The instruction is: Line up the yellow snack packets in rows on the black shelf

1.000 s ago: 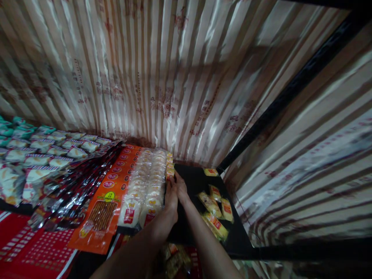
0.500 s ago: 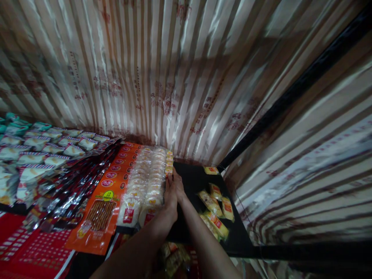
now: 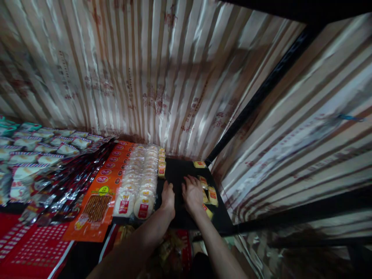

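Both hands have drawn back from the column of small yellow packets (image 3: 161, 164) and parted since the earlier frame. My view has also swung a little to the right.

The striped, shiny curtain (image 3: 145, 77) fills the back and right side. Below it, the black surface (image 3: 177, 174) carries flat orange packs (image 3: 101, 190), then two rows of white round packets (image 3: 139, 182), with the yellow column just beside them.

The left hand (image 3: 167, 197) lies flat on bare black next to the nearest white packets, fingers straight and gripping nothing. The right hand (image 3: 192, 193) is palm-down over the loose yellow packets (image 3: 212, 195) near the right edge. Its fingers are spread, and I cannot tell whether any have closed on a packet beneath.

My worry is that edge. The loose packets lie crooked and overlapping close to it, so a sideways sweep could push one off. A careless left wrist could also nudge the white rows out of line.
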`<state>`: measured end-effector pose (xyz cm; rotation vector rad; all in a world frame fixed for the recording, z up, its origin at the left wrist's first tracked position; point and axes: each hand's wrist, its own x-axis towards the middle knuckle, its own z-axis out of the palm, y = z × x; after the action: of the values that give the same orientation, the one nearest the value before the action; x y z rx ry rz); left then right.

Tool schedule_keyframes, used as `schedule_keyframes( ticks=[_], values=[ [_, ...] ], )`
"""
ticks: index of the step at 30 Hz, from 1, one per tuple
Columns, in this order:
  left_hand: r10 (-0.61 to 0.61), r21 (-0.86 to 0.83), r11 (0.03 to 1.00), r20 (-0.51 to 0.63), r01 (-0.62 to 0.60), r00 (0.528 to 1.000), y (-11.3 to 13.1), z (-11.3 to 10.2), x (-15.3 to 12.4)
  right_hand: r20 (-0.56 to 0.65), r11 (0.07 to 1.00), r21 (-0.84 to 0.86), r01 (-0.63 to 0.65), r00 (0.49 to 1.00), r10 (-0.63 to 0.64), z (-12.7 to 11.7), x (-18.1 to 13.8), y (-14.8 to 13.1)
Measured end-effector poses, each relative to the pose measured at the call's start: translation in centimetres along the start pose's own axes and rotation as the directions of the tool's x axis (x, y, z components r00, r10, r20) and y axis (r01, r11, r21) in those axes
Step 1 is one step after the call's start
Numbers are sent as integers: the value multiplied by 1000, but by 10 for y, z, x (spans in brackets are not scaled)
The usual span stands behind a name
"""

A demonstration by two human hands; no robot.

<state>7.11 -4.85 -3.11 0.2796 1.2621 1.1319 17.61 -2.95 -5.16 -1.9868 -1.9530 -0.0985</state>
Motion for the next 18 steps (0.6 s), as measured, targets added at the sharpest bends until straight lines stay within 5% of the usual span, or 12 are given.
schedule_keyframes(
  ticks=[7, 18],
  values=[
    [-122, 31, 992, 2, 122, 993, -6, 3, -24, 72, 961, -249, -121, 987, 143, -31, -30, 27],
    [-2, 189, 982, 50, -7, 999, -9, -8, -36, 196, 999, 33, -22, 981, 16, -37, -24, 6]
  ],
)
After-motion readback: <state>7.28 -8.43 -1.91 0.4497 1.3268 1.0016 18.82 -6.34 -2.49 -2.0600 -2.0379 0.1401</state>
